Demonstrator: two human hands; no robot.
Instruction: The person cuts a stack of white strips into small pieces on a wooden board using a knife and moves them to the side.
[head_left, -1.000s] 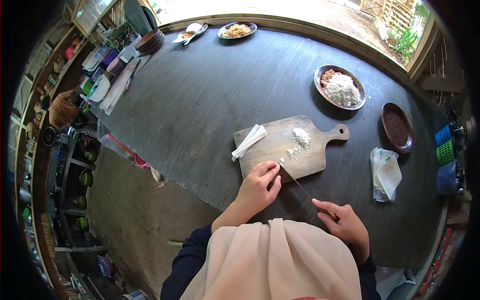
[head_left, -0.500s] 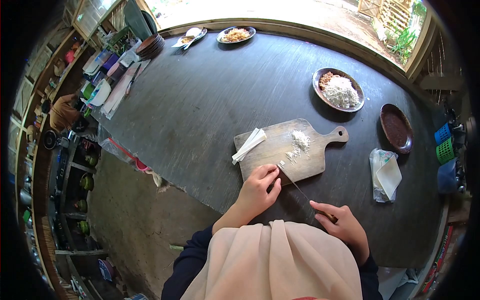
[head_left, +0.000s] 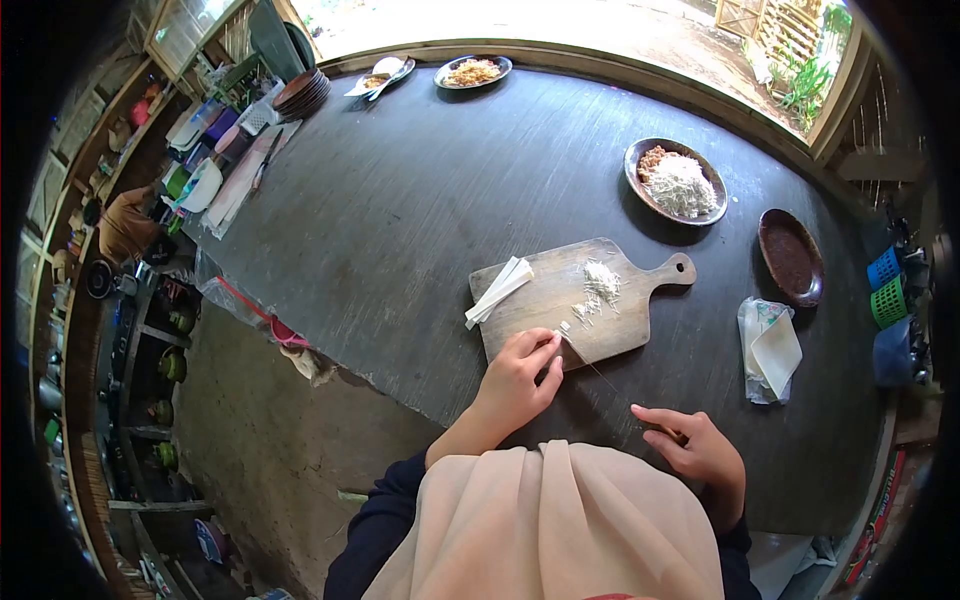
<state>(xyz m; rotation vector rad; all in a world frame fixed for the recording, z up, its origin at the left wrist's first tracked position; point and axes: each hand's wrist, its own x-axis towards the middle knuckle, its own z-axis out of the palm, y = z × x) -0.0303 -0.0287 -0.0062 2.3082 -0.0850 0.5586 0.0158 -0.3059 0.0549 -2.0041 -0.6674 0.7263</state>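
At the near edge of the wooden cutting board (head_left: 625, 325), my left hand (head_left: 522, 372) is closed on a small white piece by its fingertips. My right hand (head_left: 694, 444) grips the handle of a knife (head_left: 600, 374), whose thin blade points up and left to the piece at my left fingertips. White strips (head_left: 500, 292) lie across the board's left end. A small heap of fine white shreds (head_left: 601, 284) and scattered bits sit on the board's middle.
Beyond the board stands a bowl (head_left: 636, 183) of white shreds and brown food. An oval brown dish (head_left: 791, 256) and a plastic packet (head_left: 770, 350) lie at right. Plates of food and stacked dishes (head_left: 301, 93) line the far edge. Another person (head_left: 128, 228) is at far left.
My right hand has moved slightly right and down with the knife, drawing the blade back from my left fingertips. My left hand has barely moved.
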